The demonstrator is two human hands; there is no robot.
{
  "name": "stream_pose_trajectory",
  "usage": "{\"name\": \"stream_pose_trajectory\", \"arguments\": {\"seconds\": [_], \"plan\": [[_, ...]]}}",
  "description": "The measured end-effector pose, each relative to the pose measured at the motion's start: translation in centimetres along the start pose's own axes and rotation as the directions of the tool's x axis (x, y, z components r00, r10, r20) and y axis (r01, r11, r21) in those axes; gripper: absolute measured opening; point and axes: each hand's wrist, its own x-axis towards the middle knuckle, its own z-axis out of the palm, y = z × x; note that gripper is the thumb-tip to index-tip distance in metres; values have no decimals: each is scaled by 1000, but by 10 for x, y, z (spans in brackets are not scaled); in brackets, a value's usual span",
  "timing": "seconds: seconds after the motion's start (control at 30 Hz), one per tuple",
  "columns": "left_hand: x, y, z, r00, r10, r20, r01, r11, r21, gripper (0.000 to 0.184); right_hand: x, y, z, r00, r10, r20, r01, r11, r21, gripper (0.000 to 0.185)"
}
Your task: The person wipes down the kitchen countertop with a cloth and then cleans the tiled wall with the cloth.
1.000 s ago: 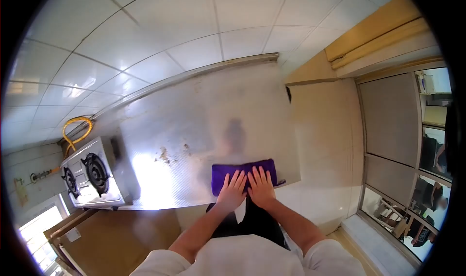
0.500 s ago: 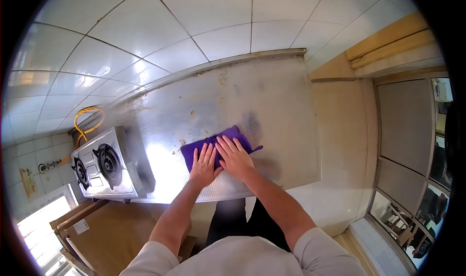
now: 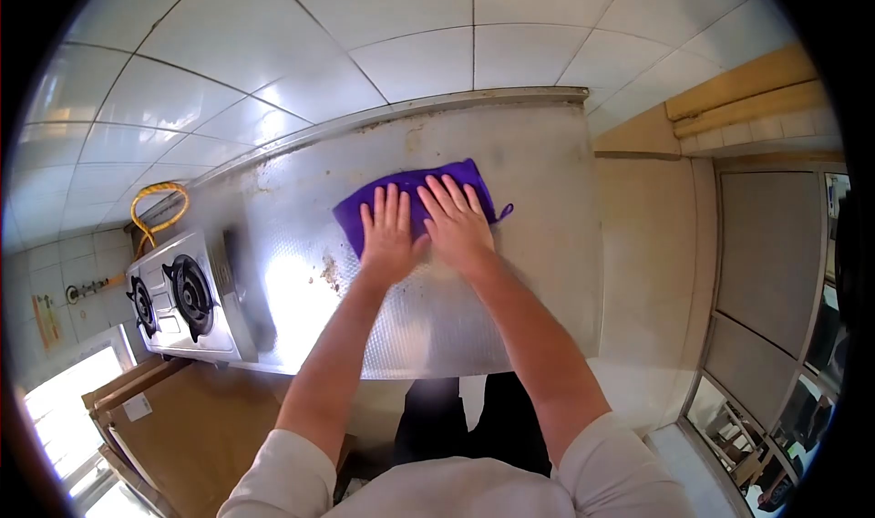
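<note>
A purple cloth [image 3: 410, 182] with a small hanging loop lies spread on the metal countertop [image 3: 547, 244]. My left hand [image 3: 390, 240] presses flat on the left half of the cloth, fingers stretched out. Beside it, my right hand [image 3: 458, 226] lies flat on the right half, its fingers slightly spread. The two thumbs point toward each other, close together. Brown crumbs and stains [image 3: 330, 274] mark the counter just left of and nearer than the cloth.
At the left end stands a two-burner gas stove [image 3: 187, 295] with a yellow hose [image 3: 157, 190] behind it. A tiled wall [image 3: 410, 62] runs along the counter's back edge. A brown cabinet or board [image 3: 200, 418] is below left, and a framed window [image 3: 766, 244] is at right.
Both hands have pushed the cloth away from me toward the wall. Crumbs that were beside and under the cloth now show on the counter nearer to me.
</note>
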Motion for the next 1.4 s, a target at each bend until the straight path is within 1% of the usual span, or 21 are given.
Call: {"name": "stream_pose_trajectory", "arguments": {"seconds": [0.1, 0.13, 0.17, 0.23, 0.3, 0.33, 0.37, 0.43, 0.5, 0.57, 0.67, 0.77, 0.83, 0.9, 0.97, 1.1, 1.17, 1.23, 1.3, 1.37, 1.4], "plan": [[-24, 50, 0, 993, 1, 119, -4, 1000, 18, 89, -44, 7, -13, 998, 49, 30, -48, 999, -26, 68], [-36, 66, 9, 991, 40, 124, -36, 999, -31, 88, -65, 11, -18, 996, 52, 67, -49, 997, -56, 71], [-50, 81, 18, 989, 79, 128, -70, 994, -80, 87, -88, 10, -29, 987, 84, 134, -75, 995, -69, 67], [-79, 112, 6, 958, 179, 224, -166, 983, -74, 83, -134, 5, -46, 951, 156, 266, -125, 984, -131, 71], [-111, 121, 18, 949, 256, 182, -219, 955, -202, 80, -179, -1, -37, 926, 210, 313, -160, 971, -179, 73], [-123, 118, 16, 948, 259, 184, -217, 951, -219, 77, -187, -15, -30, 932, 229, 280, -181, 966, -187, 73], [-132, 109, 20, 956, 249, 158, -204, 946, -253, 77, -192, -29, -20, 937, 246, 247, -201, 961, -192, 73], [-148, 74, 33, 970, 220, 102, -180, 935, -305, 75, -175, -59, -5, 942, 196, 271, -160, 976, -150, 73], [-162, 25, 34, 981, 145, 133, -106, 959, -261, 73, -142, -97, 10, 955, 100, 280, -81, 994, -79, 74], [-171, -29, 35, 990, 73, 117, -55, 986, -154, 73, -103, -132, 33, 955, 43, 295, -43, 999, -4, 73], [-178, -90, 19, 993, 5, 119, 7, 995, -100, 71, -62, -174, 66, 956, -32, 291, 33, 999, 1, 72], [-198, -142, 24, 991, -121, 58, 128, 982, -140, 75, -22, -212, 89, 949, -154, 274, 142, 988, 65, 71], [-211, -161, 16, 973, -227, 34, 230, 968, -104, 74, -4, -235, 111, 939, -211, 270, 201, 977, 65, 70], [-222, -167, 17, 940, -339, 18, 338, 928, -155, 76, 6, -248, 119, 902, -288, 322, 309, 951, -13, 71], [-231, -157, 22, 895, -447, 1, 439, 878, -190, 78, 6, -245, 115, 888, -324, 326, 343, 939, -2, 73], [-223, -121, 38, 826, -562, 35, 556, 804, -213, 83, -12, -210, 105, 846, -397, 357, 394, 915, 85, 67], [-204, -90, 48, 836, -548, 31, 543, 818, -191, 88, -22, -181, 84, 887, -341, 311, 298, 938, 179, 67], [-172, -47, 47, 854, -518, 42, 518, 842, -153, 90, -31, -136, 47, 914, -298, 275, 254, 949, 184, 67], [-131, 3, 32, 877, -465, 123, 481, 852, -208, 90, -42, -91, 12, 913, -203, 353, 182, 979, 93, 66], [-94, 50, 18, 921, -335, 198, 367, 917, -155, 90, -71, -44, -4, 944, -82, 320, 72, 996, 44, 65], [-83, 69, 13, 956, -231, 183, 268, 940, -211, 90, -83, -24, -21, 943, -21, 332, 20, 1000, 7, 66]]}}
